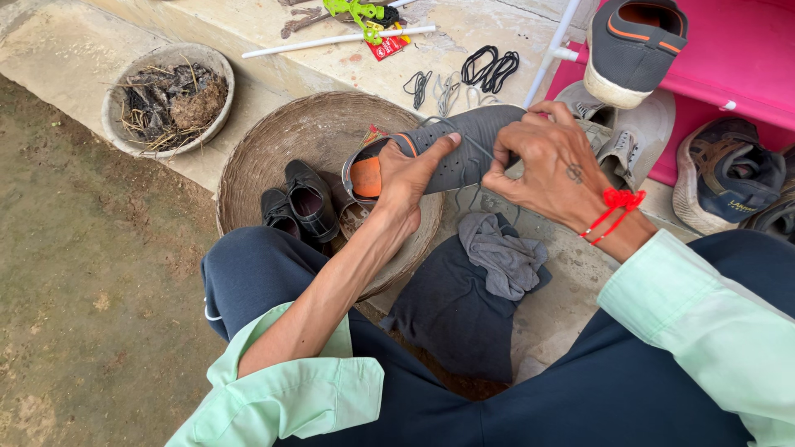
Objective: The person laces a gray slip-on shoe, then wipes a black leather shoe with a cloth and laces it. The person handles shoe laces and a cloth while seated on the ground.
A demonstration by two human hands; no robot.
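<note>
Nearest to the camera were the person's knees in dark blue trousers (580, 389) and the rolled cuffs of a pale green shirt (712, 323). Between the knees, a dark grey cloth (451, 314) lay flat on the stone floor (571, 281), with a smaller light grey rag (505, 257) crumpled on top of it. Just above them, both hands held a grey low lace-up shoe with an orange lining (464, 153). The left hand (406, 178) gripped the heel end of the shoe, with the thumb lying along its side and the other fingers wrapped under it. The right hand (551, 170), which had a red thread bracelet (617, 207) on the wrist, was closed over the toe part, and its fingers pinched a thin grey shoelace (476, 149). The shoe was in the air over the edge of a round shallow woven basket (281, 141), in which a pair of small black leather shoes (298, 203) rested. To the right, a light grey sneaker (638, 136) and a dark blue sneaker with beige sole (720, 178) sat near a pink rack (737, 58), and a grey slip-on shoe with white sole (633, 45) stood on it. Farther away, loose black laces (489, 70) and grey laces (447, 91) lay on the floor. At the far left stood a round stone bowl filled with dry twigs (170, 99), and at the top edge there was a white rod (331, 41) beside a bright green plastic thing (360, 12).
</note>
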